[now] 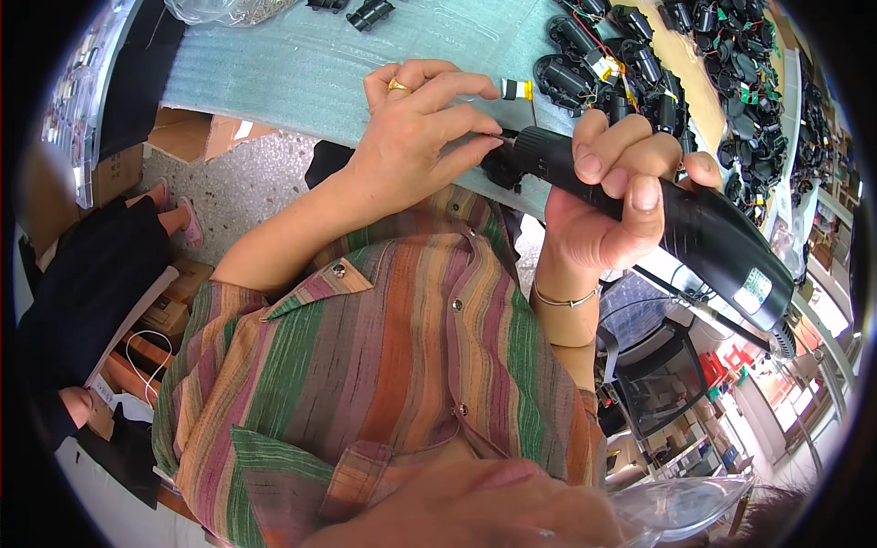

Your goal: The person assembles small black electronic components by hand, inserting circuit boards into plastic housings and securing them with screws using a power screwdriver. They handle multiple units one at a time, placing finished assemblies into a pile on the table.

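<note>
My right hand point(603, 210) is wrapped round the thick black body of an electric screwdriver point(708, 233), whose nose points left. Its bit meets a small black plastic part point(501, 169), partly hidden under the tool's nose and my fingers. Close to the bit, my left hand point(406, 123) has its thumb and fingers brought together at that part, seemingly steadying it. Just beyond those fingertips lies a small black and white piece with yellow tape point(517, 89), from which a thin wire runs toward the part.
A pale green mat point(265, 68) covers the bench. Several black plastic assemblies with wires point(566, 82) are heaped at the right, with more point(749, 119) beyond. Two black pieces point(370, 14) and a clear plastic bag point(224, 9) are at the far side. A cord point(703, 306) trails below the screwdriver. Another person point(91, 265) is at the left.
</note>
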Available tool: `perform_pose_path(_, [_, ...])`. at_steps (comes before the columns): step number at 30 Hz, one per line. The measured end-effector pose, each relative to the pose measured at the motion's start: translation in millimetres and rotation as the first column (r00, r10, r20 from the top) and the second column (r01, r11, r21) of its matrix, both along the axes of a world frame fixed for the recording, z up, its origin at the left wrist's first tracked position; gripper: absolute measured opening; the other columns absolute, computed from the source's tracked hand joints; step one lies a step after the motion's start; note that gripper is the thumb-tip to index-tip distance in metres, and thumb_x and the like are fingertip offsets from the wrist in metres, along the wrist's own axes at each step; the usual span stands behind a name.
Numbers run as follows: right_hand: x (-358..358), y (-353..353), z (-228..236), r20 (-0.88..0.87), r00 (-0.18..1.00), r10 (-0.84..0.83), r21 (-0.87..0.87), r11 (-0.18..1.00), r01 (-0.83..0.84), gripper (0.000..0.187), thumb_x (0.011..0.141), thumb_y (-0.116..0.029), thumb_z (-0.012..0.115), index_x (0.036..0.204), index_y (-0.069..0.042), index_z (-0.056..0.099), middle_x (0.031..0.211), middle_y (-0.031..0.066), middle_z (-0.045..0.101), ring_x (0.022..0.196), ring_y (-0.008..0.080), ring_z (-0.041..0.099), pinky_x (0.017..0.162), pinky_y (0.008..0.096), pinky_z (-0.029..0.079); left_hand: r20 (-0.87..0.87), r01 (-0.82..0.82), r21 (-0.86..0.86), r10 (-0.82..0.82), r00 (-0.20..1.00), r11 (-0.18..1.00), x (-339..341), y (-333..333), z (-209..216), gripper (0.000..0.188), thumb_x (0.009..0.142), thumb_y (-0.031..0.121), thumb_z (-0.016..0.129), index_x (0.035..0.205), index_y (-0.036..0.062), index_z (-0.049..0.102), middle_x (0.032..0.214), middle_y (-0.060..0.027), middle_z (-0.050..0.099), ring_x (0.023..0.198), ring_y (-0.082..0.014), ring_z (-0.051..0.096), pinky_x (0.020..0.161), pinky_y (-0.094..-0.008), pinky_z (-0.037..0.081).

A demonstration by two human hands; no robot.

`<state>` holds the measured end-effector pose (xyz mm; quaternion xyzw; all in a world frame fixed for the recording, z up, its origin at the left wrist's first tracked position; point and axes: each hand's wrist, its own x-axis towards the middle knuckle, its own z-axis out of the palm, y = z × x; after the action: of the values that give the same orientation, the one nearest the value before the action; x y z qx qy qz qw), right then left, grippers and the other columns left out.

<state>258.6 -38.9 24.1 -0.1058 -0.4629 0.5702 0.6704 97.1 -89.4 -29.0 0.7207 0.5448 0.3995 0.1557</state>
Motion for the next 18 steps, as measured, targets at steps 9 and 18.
perform_pose_path(9, [4,0,-1,0.036,0.999,-0.031,-0.01,0.999,0.031,0.046,0.084,-0.006,0.07,0.121,-0.011,0.041,0.063,0.0053,0.053,0.057,0.0214,0.054,0.053,0.0349,0.044,-0.038,0.039,-0.008,-0.04,0.999,0.999,-1,-1,8,0.016,0.071,0.016,0.078,0.085,0.0179,0.071,0.114,0.006,0.065,0.107,-0.0172,0.055,0.092,-0.0386,0.026])
perform_pose_path(18, [15,4,2,0.127,0.992,0.018,0.01,1.0,-0.02,0.06,0.085,-0.005,0.07,0.134,-0.009,0.035,0.066,0.0061,0.056,0.057,0.0208,0.055,0.055,0.0333,0.048,-0.047,0.046,0.039,-0.044,0.998,0.998,9,-1,2,0.026,0.069,0.026,0.08,0.092,0.0189,0.068,0.112,0.0076,0.062,0.107,-0.0163,0.054,0.093,-0.044,0.026])
